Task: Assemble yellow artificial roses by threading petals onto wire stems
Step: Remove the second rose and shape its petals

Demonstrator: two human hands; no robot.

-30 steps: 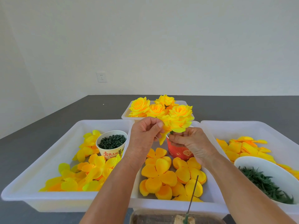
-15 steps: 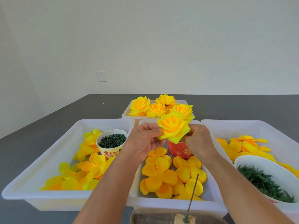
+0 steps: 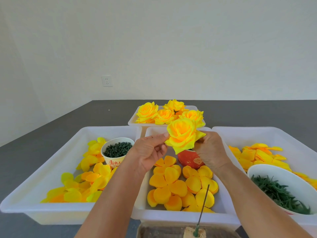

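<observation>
Yellow rose faces the camera; left hand pinches its edge; right hand grips behind

Rose showing matt yellow cloth petals; trays looking smooth translucent white plastic; cup appearing printed paper; tabletop reading matt grey.

A plain white painted wall is seen filling the upper half of the view. A second white wall is met at a corner on the left. A white square electrical socket is set low on the wall. A dark grey matte tabletop is spread out below, and everything is evenly lit by soft light.
</observation>
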